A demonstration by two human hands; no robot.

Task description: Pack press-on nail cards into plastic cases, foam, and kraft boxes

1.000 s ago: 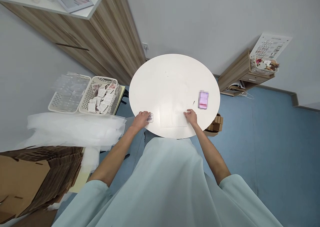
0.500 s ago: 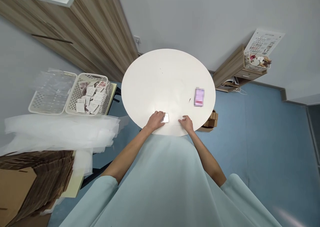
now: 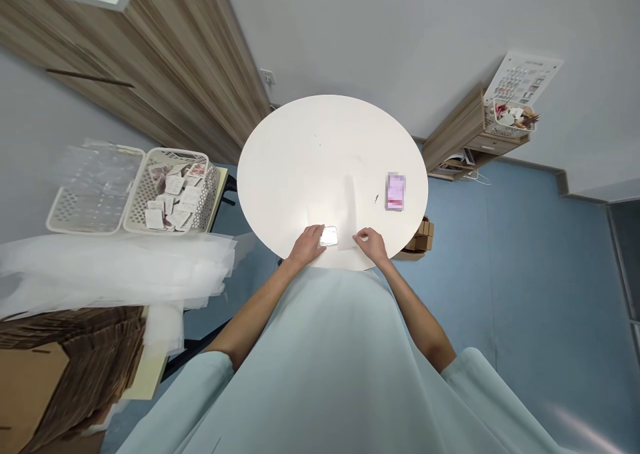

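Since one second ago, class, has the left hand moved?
Yes: judged against the white oval tabletop, the left hand has moved rightward, towards the middle of its near edge.

Two hands (image 3: 307, 245) (image 3: 371, 245), one case (image 3: 329, 236), one sheet (image 3: 350, 207)

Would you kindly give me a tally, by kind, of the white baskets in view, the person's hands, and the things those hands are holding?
White baskets: 3 (far-left basket, card basket, shelf basket)
Hands: 2 (left hand, right hand)
Small shiny rectangular item: 1
Thin translucent sheet: 1
Total: 7
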